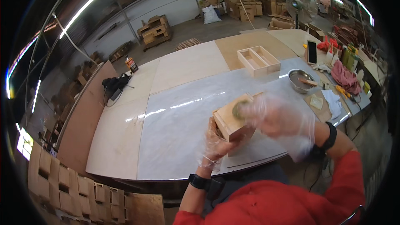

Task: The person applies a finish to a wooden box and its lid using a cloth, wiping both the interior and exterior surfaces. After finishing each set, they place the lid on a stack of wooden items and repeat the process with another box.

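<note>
A small pale wooden box (pixel 230 118) is tilted above the near part of the table, its broad face turned up. My left hand (pixel 217 141), in a clear plastic glove, grips the box at its left and lower side. Over the box's upper right, my right hand (pixel 268 114) is gloved too and smeared by motion. Its fingers are closed on a greenish pad (pixel 240 110) that lies against the box's face. Farther off stands a divided wooden box (pixel 258 60) with two compartments. To its right is a steel bowl (pixel 299 84) with a wooden-handled tool across it.
A plastic sheet (pixel 175 133) covers the table's middle. At the right are a phone (pixel 311 52), a pink cloth (pixel 345 77), a white cloth (pixel 332 102), yellow-handled tools and bottles. A black bag (pixel 114 85) with a cord and a can (pixel 131 64) sit at the far left.
</note>
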`<state>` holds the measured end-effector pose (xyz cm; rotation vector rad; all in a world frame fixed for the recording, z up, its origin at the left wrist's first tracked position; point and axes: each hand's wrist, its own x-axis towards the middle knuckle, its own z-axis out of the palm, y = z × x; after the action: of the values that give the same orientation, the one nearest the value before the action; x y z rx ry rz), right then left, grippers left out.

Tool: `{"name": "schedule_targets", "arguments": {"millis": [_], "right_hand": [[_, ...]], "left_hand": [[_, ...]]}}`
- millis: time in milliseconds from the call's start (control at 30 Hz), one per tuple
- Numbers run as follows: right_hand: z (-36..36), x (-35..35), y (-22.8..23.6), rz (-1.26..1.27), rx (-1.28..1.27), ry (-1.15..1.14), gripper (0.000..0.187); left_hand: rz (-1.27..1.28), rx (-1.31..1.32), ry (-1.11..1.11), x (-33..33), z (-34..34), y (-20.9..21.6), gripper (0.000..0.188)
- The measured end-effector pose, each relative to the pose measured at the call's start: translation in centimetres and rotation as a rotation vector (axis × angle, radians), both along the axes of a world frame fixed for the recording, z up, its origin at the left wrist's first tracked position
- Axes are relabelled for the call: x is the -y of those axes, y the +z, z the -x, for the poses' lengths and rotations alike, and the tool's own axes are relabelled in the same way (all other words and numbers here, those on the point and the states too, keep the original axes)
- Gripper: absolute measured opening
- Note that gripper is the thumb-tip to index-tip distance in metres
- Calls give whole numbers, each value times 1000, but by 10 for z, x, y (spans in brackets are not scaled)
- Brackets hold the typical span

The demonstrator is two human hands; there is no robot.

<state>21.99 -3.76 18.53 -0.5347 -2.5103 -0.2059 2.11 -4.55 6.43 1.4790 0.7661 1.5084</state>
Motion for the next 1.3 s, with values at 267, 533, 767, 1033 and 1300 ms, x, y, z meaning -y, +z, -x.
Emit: {"name": "schedule_targets", "arguments": {"millis": [267, 533, 767, 1033, 1300], "right_hand": [[53, -30, -8, 63, 237, 124, 29], [27, 2, 8, -34, 175, 61, 32], [4, -37, 3, -101, 121, -121, 24], [-38, -11, -6, -247, 113, -145, 20], [-10, -56, 7, -157, 283, -236, 23]], "left_hand": [[-38, 10, -167, 0, -5, -12, 74], [-298, -599, 48, -17, 2, -9, 78], [67, 6, -107, -17, -13, -7, 82], [13, -57, -22, -22, -3, -11, 82], [23, 96, -77, -21, -9, -5, 79]]}}
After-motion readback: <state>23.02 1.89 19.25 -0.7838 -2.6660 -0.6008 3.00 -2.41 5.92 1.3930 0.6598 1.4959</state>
